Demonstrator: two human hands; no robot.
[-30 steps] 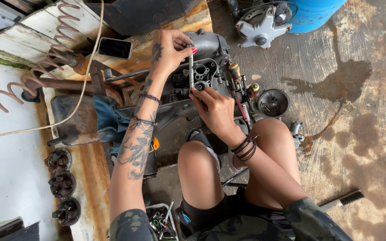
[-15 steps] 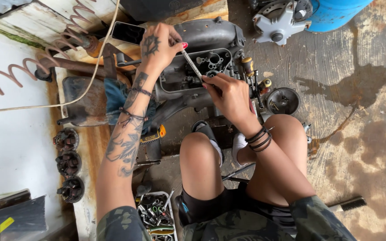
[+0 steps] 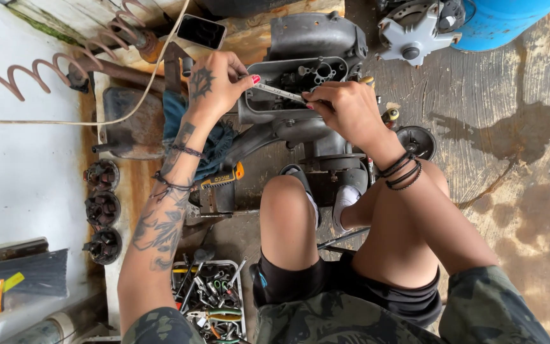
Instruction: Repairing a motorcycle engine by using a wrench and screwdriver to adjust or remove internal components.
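A: As the floor is the biggest thing in view, what sits on it?

B: Concrete floor (image 3: 510, 210), stained and damp in patches. On it, ahead of my knees, a grey engine casing (image 3: 316, 38) with its open face toward me. Blue drum (image 3: 510, 22) at the top right, a grey round hub part (image 3: 412, 32) just beside it. Rusty coil spring (image 3: 46, 70) at the left.

A: Middle-sized items?

B: Wire tray of mixed tools (image 3: 208, 299) beside my left thigh. Three dark round parts (image 3: 102, 210) in a row along the white board at the left. A black phone (image 3: 202, 30) lies beyond my left hand.

A: And the hands?

B: Both on one slim metal wrench (image 3: 278, 93), held level across the open casing. Left hand (image 3: 218, 86): fingers curled, thumb and fingertips pinching the wrench's left end. Right hand (image 3: 345, 108): closed round its right end, fingers hiding the tip. Whether that tip touches a fitting inside, I cannot tell.
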